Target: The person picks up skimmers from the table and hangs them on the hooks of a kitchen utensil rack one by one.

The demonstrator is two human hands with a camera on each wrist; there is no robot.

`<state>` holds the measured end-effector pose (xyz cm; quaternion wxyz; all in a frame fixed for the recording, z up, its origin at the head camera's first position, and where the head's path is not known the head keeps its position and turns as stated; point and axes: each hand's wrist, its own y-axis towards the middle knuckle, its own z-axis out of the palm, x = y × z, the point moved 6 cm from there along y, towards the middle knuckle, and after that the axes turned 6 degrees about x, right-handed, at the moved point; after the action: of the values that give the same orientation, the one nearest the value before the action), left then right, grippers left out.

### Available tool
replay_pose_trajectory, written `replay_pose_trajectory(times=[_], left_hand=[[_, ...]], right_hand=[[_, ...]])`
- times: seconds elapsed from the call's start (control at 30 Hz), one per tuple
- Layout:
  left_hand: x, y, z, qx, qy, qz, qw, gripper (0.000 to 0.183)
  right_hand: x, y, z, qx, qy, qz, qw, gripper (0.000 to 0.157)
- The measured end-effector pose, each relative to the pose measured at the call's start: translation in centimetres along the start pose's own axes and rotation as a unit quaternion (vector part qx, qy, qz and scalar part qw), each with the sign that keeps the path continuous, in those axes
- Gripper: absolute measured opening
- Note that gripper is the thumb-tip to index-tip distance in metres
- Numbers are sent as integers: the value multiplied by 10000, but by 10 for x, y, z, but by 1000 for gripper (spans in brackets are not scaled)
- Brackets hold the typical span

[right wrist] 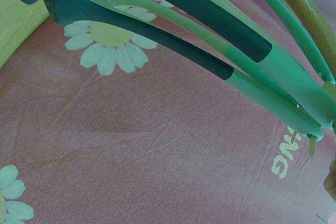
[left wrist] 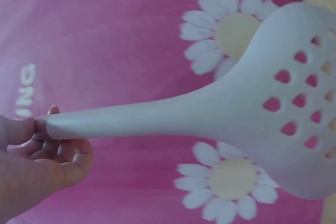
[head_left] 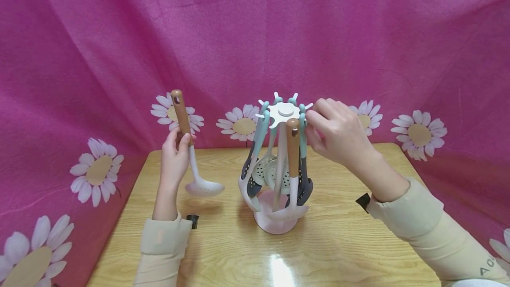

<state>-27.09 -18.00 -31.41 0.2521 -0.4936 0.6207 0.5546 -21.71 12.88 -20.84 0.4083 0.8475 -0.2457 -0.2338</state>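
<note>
In the head view my left hand (head_left: 175,158) grips a slotted ladle (head_left: 204,187) by the lower part of its wooden handle. The ladle is upright with its pale, perforated bowl at the bottom, above the table. Its holes show clearly on the perforated head (left wrist: 294,93) in the left wrist view. My right hand (head_left: 338,129) is at the top right of a utensil rack (head_left: 285,112), its curled fingers at a white hook; the exact fingertip contact is hidden. A wooden-handled utensil (head_left: 293,149) with a pale head hangs at the rack's front.
Several green-handled utensils (right wrist: 252,98) with dark or pale heads hang round the rack. Its round pink base (head_left: 275,225) stands on the wooden table (head_left: 342,242). A magenta cloth (head_left: 247,34) with daisies hangs behind and at both sides.
</note>
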Motion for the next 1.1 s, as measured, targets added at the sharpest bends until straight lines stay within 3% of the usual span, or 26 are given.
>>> replay_pose_trajectory(times=[0.23,0.4,0.83,1.1], left_hand=[[-33,-10,11,817,190,415,9956,27],[-48,-19,17,1292,210,486,9902,30],[-82,-47,36,2244,509,584,9714,27],[-97,-61,49,2606,494,939,9596,26]], right_hand=[[0,0,0,12,2,4,10000,11],[0,0,0,9,1,3,10000,10],[0,0,-1,-21,-5,30,10000,10],[0,0,0,-18,29,40,10000,10]])
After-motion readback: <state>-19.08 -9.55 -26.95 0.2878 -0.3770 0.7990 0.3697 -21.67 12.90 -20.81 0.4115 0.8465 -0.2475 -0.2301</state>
